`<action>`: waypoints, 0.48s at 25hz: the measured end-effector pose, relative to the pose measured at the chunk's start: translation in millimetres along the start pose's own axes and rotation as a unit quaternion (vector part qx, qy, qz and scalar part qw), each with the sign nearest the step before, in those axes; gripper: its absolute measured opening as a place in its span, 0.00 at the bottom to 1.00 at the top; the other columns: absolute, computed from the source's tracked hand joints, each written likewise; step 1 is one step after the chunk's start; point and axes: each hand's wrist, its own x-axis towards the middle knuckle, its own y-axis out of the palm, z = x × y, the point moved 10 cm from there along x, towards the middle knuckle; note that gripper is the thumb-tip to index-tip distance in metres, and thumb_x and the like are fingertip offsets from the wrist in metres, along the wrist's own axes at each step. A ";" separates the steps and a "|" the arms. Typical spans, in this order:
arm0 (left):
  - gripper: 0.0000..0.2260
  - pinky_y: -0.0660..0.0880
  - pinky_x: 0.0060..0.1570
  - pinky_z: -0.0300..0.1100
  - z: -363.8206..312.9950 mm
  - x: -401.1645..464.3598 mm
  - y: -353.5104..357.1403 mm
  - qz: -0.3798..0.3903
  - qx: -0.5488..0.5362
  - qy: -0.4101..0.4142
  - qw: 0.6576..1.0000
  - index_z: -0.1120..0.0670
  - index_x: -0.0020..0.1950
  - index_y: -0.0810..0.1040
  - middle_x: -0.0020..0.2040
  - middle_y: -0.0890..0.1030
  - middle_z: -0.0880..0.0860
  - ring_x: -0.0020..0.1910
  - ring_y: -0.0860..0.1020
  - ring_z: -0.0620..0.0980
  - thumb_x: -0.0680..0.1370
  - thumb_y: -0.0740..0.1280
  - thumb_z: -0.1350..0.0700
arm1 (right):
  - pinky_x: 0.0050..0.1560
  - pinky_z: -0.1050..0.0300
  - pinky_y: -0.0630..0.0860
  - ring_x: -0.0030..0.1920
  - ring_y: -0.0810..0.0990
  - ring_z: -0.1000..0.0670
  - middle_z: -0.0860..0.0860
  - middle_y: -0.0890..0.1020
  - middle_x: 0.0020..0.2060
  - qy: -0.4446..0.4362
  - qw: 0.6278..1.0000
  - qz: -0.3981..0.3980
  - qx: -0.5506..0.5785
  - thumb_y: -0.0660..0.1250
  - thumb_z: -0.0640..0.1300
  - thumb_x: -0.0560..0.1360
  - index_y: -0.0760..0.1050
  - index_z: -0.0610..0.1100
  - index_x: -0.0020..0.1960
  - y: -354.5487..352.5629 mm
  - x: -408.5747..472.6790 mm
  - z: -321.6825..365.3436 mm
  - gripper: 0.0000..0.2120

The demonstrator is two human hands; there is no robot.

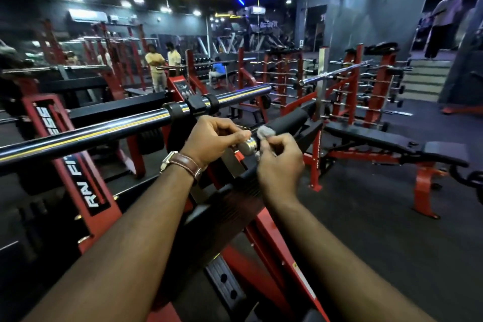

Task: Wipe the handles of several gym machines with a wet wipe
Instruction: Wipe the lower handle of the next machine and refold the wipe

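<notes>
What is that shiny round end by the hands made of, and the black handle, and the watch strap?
The round end cap looks like polished metal: it is silvery and mirrors the lights. The black handle looks like matte rubber or foam, dull with no glints; which one is unclear. The watch strap looks like brown leather, smooth, with pale stitching along its edge.

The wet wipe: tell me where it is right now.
In the head view, the wet wipe sits just right of centre, pinched by the right hand against the black handle, beside the chrome knob that the left hand touches.
</notes>
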 end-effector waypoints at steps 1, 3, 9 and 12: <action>0.06 0.82 0.44 0.55 1.8 2.5 1.7 0.019 -0.009 0.007 1.000 0.64 0.41 0.84 0.38 0.84 0.59 0.39 0.84 0.61 0.74 0.76 0.62 | 0.36 0.62 0.73 0.33 0.77 0.55 0.52 0.79 0.33 0.106 0.991 -0.028 0.075 0.70 0.40 0.76 0.76 0.43 0.40 0.0 -3.9 -17.5 0.07; 0.06 0.80 0.47 0.66 7.3 3.2 3.1 0.030 -0.047 0.015 0.998 0.64 0.41 0.83 0.38 0.84 0.62 0.40 0.84 0.67 0.74 0.76 0.61 | 0.27 0.63 0.73 0.27 0.77 0.54 0.51 0.78 0.27 0.337 0.897 -0.081 0.275 0.64 0.34 0.78 0.74 0.42 0.38 20.6 -5.0 -54.0 0.11; 0.05 0.80 0.45 0.50 8.7 -1.1 -4.7 -0.044 -0.062 0.059 0.995 0.60 0.39 0.84 0.38 0.83 0.57 0.39 0.82 0.51 0.72 0.78 0.62 | 0.25 0.61 0.77 0.30 0.81 0.49 0.43 0.81 0.37 0.443 0.733 0.090 0.509 0.57 0.29 0.78 0.79 0.38 0.45 88.9 -44.1 -46.3 0.12; 0.04 0.80 0.46 0.50 14.8 -3.6 -5.8 -0.054 -0.095 0.054 0.993 0.60 0.40 0.85 0.39 0.84 0.56 0.40 0.82 0.50 0.72 0.78 0.62 | 0.23 0.66 0.73 0.21 0.73 0.54 0.47 0.75 0.26 0.459 0.728 0.086 0.502 0.54 0.28 0.78 0.73 0.39 0.41 82.7 -34.2 -55.3 0.14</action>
